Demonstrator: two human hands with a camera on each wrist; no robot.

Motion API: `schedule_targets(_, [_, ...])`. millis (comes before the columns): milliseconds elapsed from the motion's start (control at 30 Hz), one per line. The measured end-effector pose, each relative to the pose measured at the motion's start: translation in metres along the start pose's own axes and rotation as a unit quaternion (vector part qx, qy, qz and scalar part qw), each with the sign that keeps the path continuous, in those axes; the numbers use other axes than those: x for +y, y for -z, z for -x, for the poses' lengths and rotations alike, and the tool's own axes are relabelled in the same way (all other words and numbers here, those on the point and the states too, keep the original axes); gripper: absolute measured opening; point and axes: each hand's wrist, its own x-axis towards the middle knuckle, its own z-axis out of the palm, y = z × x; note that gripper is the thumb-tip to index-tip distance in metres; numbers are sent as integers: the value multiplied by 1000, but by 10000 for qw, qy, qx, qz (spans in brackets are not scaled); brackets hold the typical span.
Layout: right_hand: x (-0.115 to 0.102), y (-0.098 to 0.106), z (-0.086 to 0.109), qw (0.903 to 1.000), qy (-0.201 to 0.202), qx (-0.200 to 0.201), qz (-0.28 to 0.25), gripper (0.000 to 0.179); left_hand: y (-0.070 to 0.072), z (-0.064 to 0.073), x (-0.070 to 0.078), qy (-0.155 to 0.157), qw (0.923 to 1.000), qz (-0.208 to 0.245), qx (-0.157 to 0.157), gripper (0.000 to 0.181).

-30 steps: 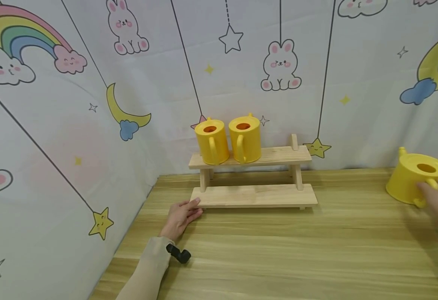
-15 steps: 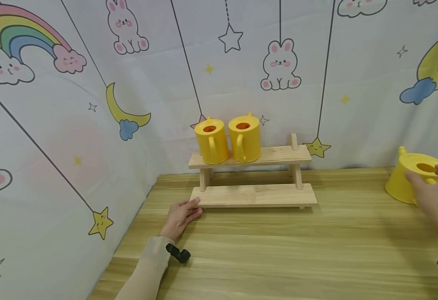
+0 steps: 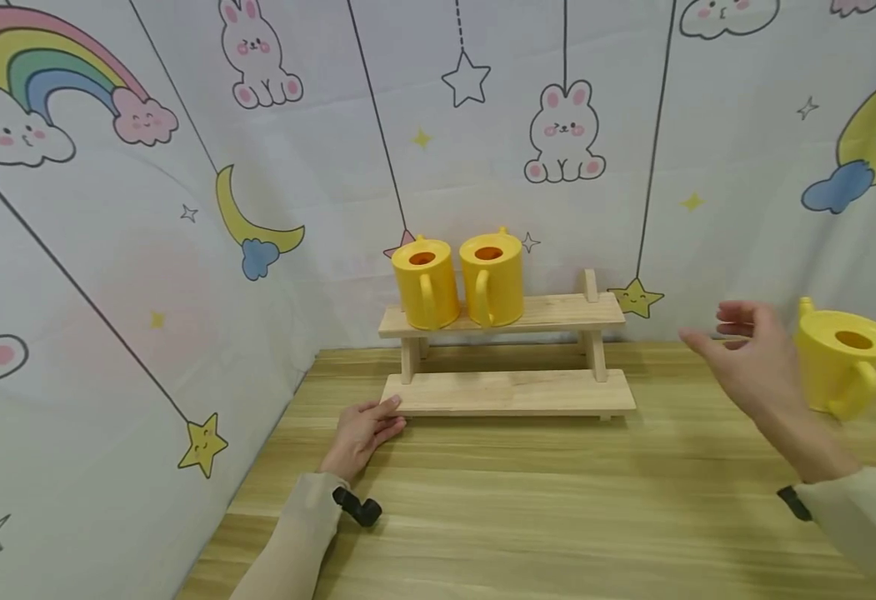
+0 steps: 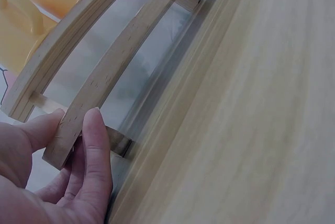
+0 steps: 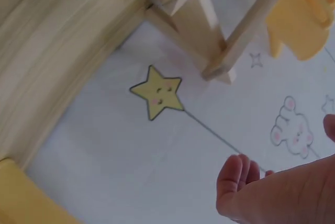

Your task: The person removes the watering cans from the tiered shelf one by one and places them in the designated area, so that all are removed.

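My left hand (image 3: 357,435) pinches the left end of the lower plank on a two-step wooden stand (image 3: 508,392); thumb on top and fingers beneath show in the left wrist view, around the plank (image 4: 112,67). Two yellow watering cans (image 3: 511,287) stand side by side on the upper step, toward its left, handles facing forward. A third yellow watering can (image 3: 828,358) sits on the table at the right. Just left of it my right hand (image 3: 763,375) is raised, holding nothing, thumb apart from the loosely bent fingers and pointing toward the stand.
The wood-grain table (image 3: 528,508) runs back to a white cloth backdrop (image 3: 483,175) printed with rabbits, stars and moons. Another cloth wall (image 3: 107,350) closes off the left side. A small upright peg (image 3: 590,285) rises at the upper step's right rear.
My right hand has let go of the third watering can's handle and moved left, away from it. The left hand, the stand and the two cans on it stay put.
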Motion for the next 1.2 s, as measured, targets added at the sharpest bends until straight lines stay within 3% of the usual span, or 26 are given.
schedule_targets(333, [-59, -51, -4, 9920, 714, -839, -615, 68, 4, 0, 2, 1, 10000, -31, -9, 57])
schedule_targets(567, [-95, -88, -10, 9808, 702, -1575, -909, 72, 6, 0, 3, 15, 10000, -25, 14, 55])
schedule_targets(933, [-127, -146, -30, 9634, 1061, -1871, -1601, 61, 5, -1, 3, -2, 9999, 87, -61, 49])
schedule_targets(1200, [-139, -170, -38, 9629, 908, -1950, -1628, 62, 4, -4, 1, -1, 9998, 156, -93, 38])
